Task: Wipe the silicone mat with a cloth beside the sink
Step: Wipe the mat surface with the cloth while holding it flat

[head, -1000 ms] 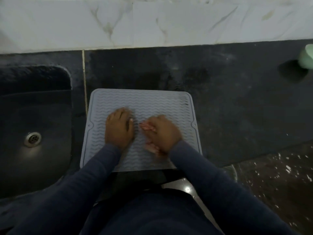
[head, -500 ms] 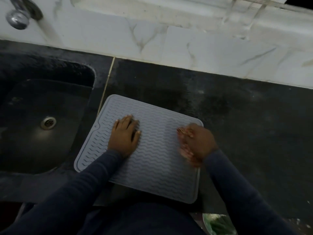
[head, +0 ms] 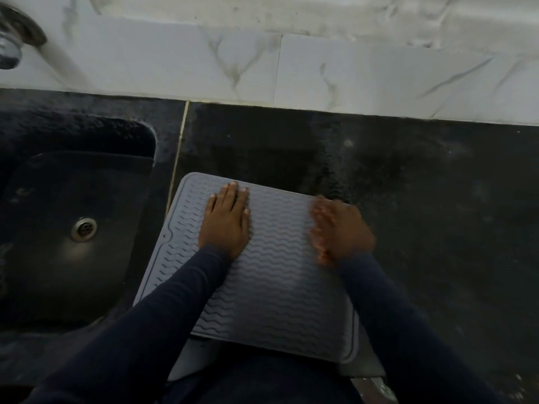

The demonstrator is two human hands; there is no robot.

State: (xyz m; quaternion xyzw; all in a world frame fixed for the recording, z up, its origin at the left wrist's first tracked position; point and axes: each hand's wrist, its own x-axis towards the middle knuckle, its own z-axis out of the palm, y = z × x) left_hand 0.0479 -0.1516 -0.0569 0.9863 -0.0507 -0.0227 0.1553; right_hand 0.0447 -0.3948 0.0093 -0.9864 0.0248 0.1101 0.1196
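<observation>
Grey and ribbed with wavy lines, the silicone mat lies flat on the black counter in the head view. It sits just right of the sink and is turned a little askew to the counter's edge. Its far left corner is close to the pale seam that runs between sink and counter, and its near edge reaches the counter's front.

The left hand rests palm down on the far left part of the mat. Its grip is apart: the fingers lie straight and close together, pointing away from the person and pressing on the ribs.

The right hand is at the mat's far right edge and badly blurred. A pinkish-orange smear along its left side is the cloth, lying between the hand and the mat. Whether this grip is curled round the cloth or pressing flat on it, I cannot tell through the blur.

Dark blue sleeves cover both forearms to the wrists.

The sink is dark, with a round metal drain in its floor. A metal tap shows at the top left corner. White marbled tiles run along the back of the counter.
</observation>
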